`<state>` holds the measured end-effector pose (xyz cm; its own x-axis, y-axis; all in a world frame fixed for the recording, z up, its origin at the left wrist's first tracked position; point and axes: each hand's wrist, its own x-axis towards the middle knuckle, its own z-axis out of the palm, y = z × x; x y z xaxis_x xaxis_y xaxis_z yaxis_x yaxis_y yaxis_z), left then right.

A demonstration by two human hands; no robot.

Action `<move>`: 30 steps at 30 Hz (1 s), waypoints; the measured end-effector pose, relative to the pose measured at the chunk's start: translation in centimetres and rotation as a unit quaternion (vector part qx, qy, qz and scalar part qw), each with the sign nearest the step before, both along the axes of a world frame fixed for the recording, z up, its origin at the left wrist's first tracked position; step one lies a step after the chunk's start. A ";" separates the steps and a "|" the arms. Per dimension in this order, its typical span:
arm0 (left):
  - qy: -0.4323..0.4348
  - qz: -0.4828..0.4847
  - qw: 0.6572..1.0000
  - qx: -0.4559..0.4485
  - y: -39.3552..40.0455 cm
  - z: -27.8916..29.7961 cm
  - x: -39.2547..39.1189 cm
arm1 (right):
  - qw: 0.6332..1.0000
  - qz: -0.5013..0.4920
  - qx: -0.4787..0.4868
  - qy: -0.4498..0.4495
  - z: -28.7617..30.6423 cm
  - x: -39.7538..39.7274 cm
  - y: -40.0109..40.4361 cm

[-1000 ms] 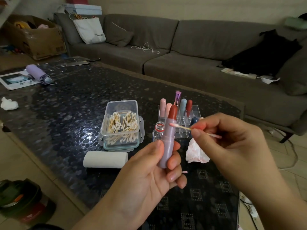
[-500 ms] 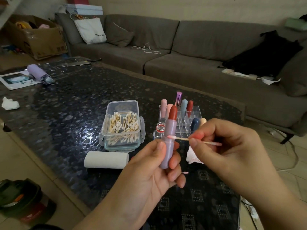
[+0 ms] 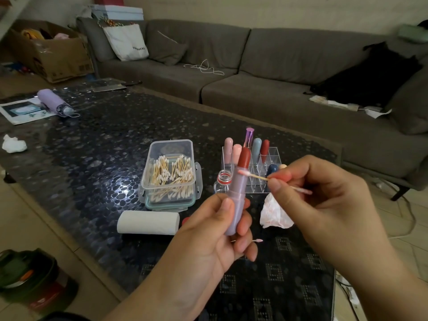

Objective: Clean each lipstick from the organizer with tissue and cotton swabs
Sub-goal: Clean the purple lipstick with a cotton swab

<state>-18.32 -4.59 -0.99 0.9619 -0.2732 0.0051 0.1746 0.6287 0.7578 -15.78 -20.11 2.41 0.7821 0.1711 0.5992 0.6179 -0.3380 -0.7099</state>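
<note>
Dark pebble-patterned glass makes up the coffee table (image 3: 97, 144) I'm working over, and most of the kit sits toward its near right corner. Largest there is the clear plastic box of wooden-stemmed cotton swabs (image 3: 170, 172), with a white tissue roll (image 3: 148, 222) lying by the near edge in front of it. Right of the box stands the clear acrylic grid organizer (image 3: 259, 172), several capped lipsticks upright in its back cells. A crumpled, pink-stained tissue (image 3: 274, 214) lies just in front of it.

My left hand (image 3: 215, 232) grips the lilac-barrelled lipstick with its red bullet wound out (image 3: 238, 193), upright above the table — fingers curled round the lower barrel. My right hand (image 3: 324, 193) pinches a pink-tipped cotton swab (image 3: 257, 176), its tip touching the barrel's rim.

I judge the tube light, stiff and slick; the bullet soft and easily gouged. Best held by the barrel, with gentle swab pressure.
</note>
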 end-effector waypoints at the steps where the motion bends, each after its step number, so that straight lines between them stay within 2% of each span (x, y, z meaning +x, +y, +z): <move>1: -0.002 0.003 1.000 0.004 0.0 0.0 0.0 | 1.000 -0.004 0.004 -0.002 0.0 0.0 0.0; 7: -0.036 0.055 0.995 0.080 -0.1 -0.1 0.0 | 0.999 0.038 -0.019 0.016 -0.2 -0.2 0.0; 12: -0.064 0.093 0.986 0.124 -0.1 -0.4 0.0 | 1.000 0.003 -0.002 -0.004 -0.1 0.0 0.1; 15: -0.078 0.093 0.984 0.134 -0.1 -0.6 0.0 | 1.000 0.014 -0.012 0.004 -0.1 -0.1 0.2; 18: -0.076 0.085 0.986 0.125 -0.1 -0.4 0.0 | 0.998 0.056 -0.020 0.022 -0.1 -0.4 0.3; 23: -0.059 0.071 0.991 0.092 -0.3 0.2 -0.3 | 0.999 0.025 -0.015 0.018 0.0 -0.3 0.1; 30: -0.025 0.053 0.998 0.008 0.1 0.2 0.0 | 0.998 0.039 -0.028 0.034 -0.2 -0.2 0.1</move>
<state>-18.28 -4.52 -0.83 0.9842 -0.1697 0.0510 0.0684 0.6296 0.7739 -15.98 -20.03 2.17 0.8031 0.2649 0.5337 0.5956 -0.3302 -0.7323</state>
